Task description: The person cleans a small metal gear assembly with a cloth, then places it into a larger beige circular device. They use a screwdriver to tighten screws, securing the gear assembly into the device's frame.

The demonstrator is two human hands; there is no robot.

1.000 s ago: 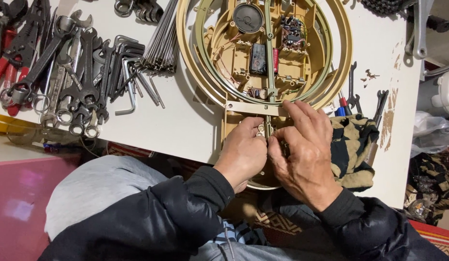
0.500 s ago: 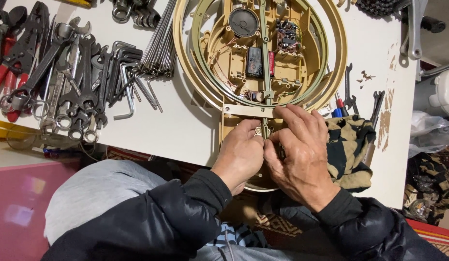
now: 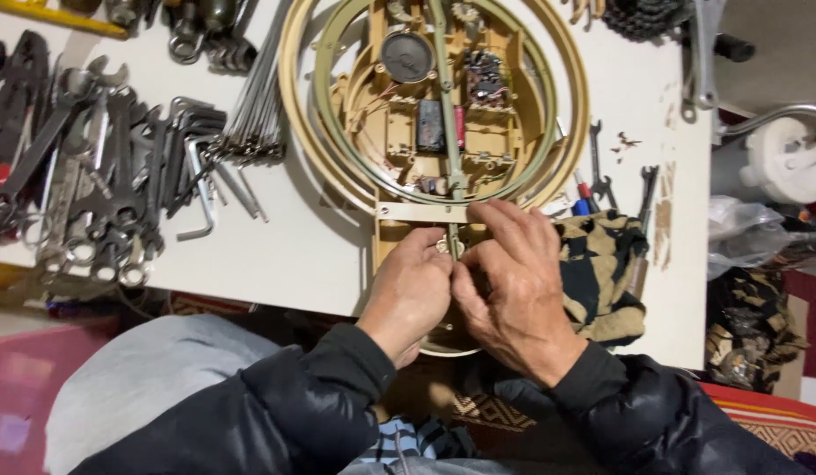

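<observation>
Thin rod (image 3: 449,132) between both hands' fingers (image 3: 461,260)

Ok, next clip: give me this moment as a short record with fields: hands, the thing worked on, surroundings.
left hand: fingertips pinched at the thin rod near the lower edge of the casing
right hand: fingers meeting the left's at the same spot
casing: tan, round, open, electronics inside, on the white table
left of it: wrenches, hex keys
right of it: patterned cloth
</observation>
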